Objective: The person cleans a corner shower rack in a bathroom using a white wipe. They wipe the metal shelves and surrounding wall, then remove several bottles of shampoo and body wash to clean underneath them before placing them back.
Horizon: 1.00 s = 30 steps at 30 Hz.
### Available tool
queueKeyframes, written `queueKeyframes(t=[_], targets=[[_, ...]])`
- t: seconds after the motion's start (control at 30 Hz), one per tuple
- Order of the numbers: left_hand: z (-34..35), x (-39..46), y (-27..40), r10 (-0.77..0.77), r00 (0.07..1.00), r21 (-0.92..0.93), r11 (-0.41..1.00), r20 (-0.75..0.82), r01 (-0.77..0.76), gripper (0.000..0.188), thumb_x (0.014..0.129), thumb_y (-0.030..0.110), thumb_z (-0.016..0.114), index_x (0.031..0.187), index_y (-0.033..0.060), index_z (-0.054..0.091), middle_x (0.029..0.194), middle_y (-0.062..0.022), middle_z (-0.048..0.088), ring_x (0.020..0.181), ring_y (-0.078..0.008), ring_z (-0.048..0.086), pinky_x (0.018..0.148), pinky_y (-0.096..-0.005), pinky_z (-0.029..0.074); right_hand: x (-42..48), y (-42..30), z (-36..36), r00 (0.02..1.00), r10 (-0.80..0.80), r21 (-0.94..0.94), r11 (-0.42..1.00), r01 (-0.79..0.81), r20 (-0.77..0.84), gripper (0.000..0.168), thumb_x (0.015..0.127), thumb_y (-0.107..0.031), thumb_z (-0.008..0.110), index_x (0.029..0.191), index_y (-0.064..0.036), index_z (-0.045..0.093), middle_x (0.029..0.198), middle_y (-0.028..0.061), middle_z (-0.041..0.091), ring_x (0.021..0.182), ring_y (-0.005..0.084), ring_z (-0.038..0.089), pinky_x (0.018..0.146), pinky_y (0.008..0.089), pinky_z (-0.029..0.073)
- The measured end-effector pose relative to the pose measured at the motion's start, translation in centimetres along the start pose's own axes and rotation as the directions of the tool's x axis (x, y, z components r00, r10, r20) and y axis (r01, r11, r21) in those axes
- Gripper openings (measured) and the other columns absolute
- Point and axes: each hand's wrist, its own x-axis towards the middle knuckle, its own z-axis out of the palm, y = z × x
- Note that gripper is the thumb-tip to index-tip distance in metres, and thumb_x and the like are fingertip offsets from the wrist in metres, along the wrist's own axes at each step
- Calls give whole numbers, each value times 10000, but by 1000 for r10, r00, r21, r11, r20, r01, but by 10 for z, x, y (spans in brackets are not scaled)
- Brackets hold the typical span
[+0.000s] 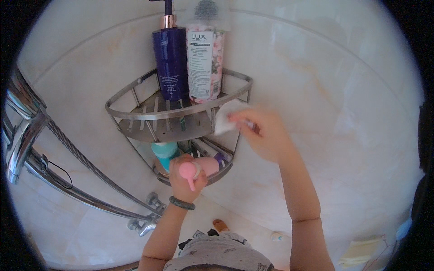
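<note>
My left hand (184,179) grips a pink pump bottle (206,166) by its upper part, at the lower tier of a metal corner shelf (179,113). Beside it on that tier is a teal bottle (164,152), partly covered by my hand. Pinched in my right hand (266,132) is a white cloth or tissue (225,117), close to the right front rim of the upper tier; the hand is slightly blurred, and whether the cloth touches the rim is unclear. On the upper tier stand a dark purple pump bottle (170,64) and a Lux bottle with a floral print (205,64).
To the left runs a chrome shower rail (84,193) with a metal hose (78,149), ending at a wall mixer tap (147,223). Pale marbled tiles (325,111) cover the wall. A yellow cloth (359,252) is at the lower right. A slippered foot (220,225) shows on the floor.
</note>
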Motion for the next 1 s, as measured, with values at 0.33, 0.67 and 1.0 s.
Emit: queueKeyframes(t=[0.33,0.67,1.0], targets=[[0,-1,1,-2,1000,31,1000,5,1,364,597,105,635,916,24,479,902,-141,541,828,-336,501,723,-404,421,3,-18,24,985,-99,-187,980,72,-142,157,809,-142,506,926,-105,603,815,127,618,699,319,593,584,393,468],[-1,0,3,-5,1000,72,997,-4,5,368,591,105,632,919,28,483,909,-141,543,836,-334,501,735,-401,420,-30,41,20,879,194,126,980,-153,-436,155,855,-85,479,989,-69,556,880,80,626,660,198,605,557,316,480],[-1,0,1,13,1000,50,999,-5,-13,382,587,112,627,931,32,480,914,-144,541,839,-337,492,741,-400,414,-2,18,38,539,469,674,684,279,-700,198,897,-40,428,1092,-22,461,959,84,554,627,110,548,529,226,462]])
